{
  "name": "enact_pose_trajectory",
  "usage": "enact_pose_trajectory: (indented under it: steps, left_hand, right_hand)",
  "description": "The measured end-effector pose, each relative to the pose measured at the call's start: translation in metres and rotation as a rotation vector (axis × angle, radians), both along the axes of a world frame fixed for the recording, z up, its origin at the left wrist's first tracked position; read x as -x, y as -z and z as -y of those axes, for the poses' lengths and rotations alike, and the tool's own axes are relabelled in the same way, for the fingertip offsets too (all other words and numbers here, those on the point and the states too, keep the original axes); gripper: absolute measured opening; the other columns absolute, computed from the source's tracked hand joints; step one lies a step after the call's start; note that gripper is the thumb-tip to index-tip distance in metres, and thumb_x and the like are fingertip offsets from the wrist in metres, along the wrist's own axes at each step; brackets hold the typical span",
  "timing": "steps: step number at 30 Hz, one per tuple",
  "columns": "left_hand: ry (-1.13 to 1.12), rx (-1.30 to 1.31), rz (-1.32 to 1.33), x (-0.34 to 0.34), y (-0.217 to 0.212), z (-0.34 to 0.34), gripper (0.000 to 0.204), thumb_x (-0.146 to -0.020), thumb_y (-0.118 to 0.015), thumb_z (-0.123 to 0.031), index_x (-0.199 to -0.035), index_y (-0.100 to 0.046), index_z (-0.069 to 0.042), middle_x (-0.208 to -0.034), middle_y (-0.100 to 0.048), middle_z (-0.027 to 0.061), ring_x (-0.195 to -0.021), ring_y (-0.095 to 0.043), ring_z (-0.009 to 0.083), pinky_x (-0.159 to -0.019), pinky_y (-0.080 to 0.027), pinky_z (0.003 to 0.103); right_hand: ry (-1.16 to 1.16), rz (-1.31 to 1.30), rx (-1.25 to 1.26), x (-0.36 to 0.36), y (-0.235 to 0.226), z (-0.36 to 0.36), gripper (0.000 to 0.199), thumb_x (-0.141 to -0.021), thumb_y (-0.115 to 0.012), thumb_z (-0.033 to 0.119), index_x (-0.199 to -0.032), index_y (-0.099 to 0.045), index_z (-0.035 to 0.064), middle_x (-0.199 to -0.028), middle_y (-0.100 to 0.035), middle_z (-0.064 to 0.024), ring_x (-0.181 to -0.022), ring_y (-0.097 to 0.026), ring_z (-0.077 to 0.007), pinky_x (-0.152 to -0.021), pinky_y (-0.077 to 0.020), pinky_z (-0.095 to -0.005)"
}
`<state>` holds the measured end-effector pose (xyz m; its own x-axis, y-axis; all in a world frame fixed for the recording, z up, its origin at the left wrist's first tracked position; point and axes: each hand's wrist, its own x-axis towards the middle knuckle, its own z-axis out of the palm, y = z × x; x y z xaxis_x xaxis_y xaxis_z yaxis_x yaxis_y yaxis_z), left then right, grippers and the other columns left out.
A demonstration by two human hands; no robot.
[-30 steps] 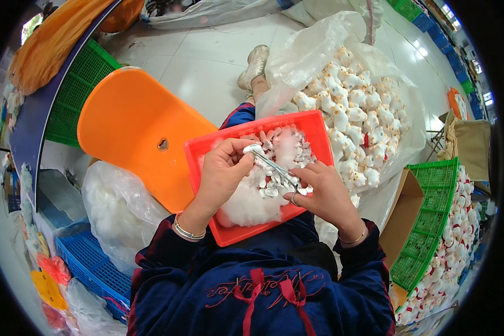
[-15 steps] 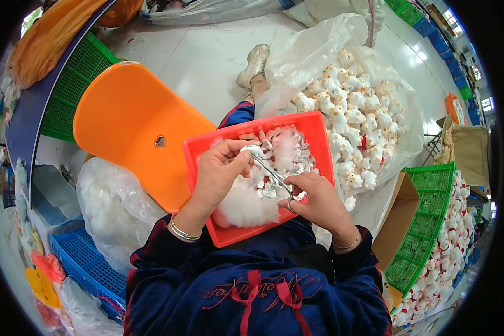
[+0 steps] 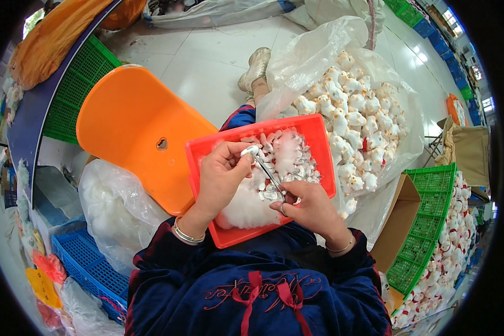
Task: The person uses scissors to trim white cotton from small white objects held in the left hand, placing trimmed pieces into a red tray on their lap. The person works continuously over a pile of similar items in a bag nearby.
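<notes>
My left hand (image 3: 219, 178) pinches a small white fabric piece (image 3: 250, 150) between thumb and fingertips above the red tray (image 3: 221, 239). In my right hand (image 3: 312, 208) are slim metal forceps (image 3: 270, 175) with finger loops. Their tip meets the white piece; whether it is inside or only touching, I cannot tell. The tray rests on my lap, slightly tilted. Fluffy white stuffing (image 3: 249, 210) lies in its near part, more in its far part, with many small white and greyish pieces (image 3: 309, 165) around it.
An orange stool (image 3: 129, 120) stands left of the tray, beside a clear bag of stuffing (image 3: 109, 207) and a blue crate (image 3: 89, 260). At right, a large plastic bag holds many white plush toys (image 3: 355, 117). A cardboard box (image 3: 396, 224) and green crate (image 3: 431, 218) stand nearer.
My right hand has turned slightly and shifted a little toward me and left with the forceps. My left hand keeps its pinch on the white piece at nearly the same spot.
</notes>
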<state>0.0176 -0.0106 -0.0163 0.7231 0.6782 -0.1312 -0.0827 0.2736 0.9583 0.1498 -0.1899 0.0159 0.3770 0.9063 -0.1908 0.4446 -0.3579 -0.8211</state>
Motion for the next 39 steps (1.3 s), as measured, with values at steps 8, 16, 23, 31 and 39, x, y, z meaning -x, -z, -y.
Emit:
enact_pose_trajectory:
  steps: [8,16,23,31,39]
  left_hand:
    - [-0.013,-0.014,0.062,-0.003,0.007,0.007,0.013,-0.101,-0.063,-0.003,-0.112,-0.068,0.001,-0.095,-0.070,0.0028,-0.074,-0.061,0.0049,-0.066,-0.053,0.021]
    - [-0.019,-0.017,0.018,0.002,0.002,0.003,0.014,-0.102,-0.062,-0.005,-0.113,-0.068,0.001,-0.093,-0.069,0.0022,-0.074,-0.060,0.0046,-0.067,-0.052,0.021]
    - [-0.020,-0.042,0.008,0.000,0.005,-0.001,0.015,-0.102,-0.062,-0.005,-0.114,-0.068,0.001,-0.094,-0.069,0.0022,-0.073,-0.059,0.0041,-0.067,-0.051,0.021]
    - [0.033,-0.041,-0.006,0.002,0.003,-0.005,0.012,-0.101,-0.064,-0.005,-0.111,-0.069,0.001,-0.093,-0.069,0.0026,-0.073,-0.060,0.0046,-0.068,-0.051,0.021]
    - [0.192,-0.035,-0.073,0.008,0.000,-0.014,0.008,-0.101,-0.064,-0.005,-0.106,-0.069,0.000,-0.088,-0.069,0.0020,-0.070,-0.061,0.0052,-0.064,-0.050,0.021]
  right_hand:
    - [0.058,-0.153,-0.075,0.016,0.014,-0.006,0.030,-0.085,-0.083,0.021,-0.099,-0.069,-0.0010,-0.067,-0.058,-0.0112,-0.060,-0.057,-0.0224,-0.059,-0.0463,-0.0360]
    - [0.004,-0.154,-0.116,0.014,0.018,-0.007,0.031,-0.086,-0.082,0.020,-0.104,-0.070,-0.0020,-0.069,-0.059,-0.0116,-0.063,-0.058,-0.0204,-0.061,-0.0465,-0.0349]
    - [0.037,-0.224,-0.084,0.017,0.022,-0.009,0.029,-0.087,-0.082,0.021,-0.099,-0.070,-0.0018,-0.069,-0.060,-0.0107,-0.062,-0.056,-0.0183,-0.061,-0.0465,-0.0335]
    - [0.003,-0.214,-0.029,0.012,0.023,-0.005,0.033,-0.084,-0.083,0.025,-0.099,-0.069,-0.0016,-0.072,-0.063,-0.0121,-0.065,-0.061,-0.0223,-0.063,-0.0490,-0.0357]
    - [0.097,-0.230,-0.034,-0.007,0.022,0.011,0.035,-0.084,-0.084,0.028,-0.103,-0.070,0.0017,-0.086,-0.071,-0.0088,-0.076,-0.065,-0.0189,-0.069,-0.0514,-0.0339]
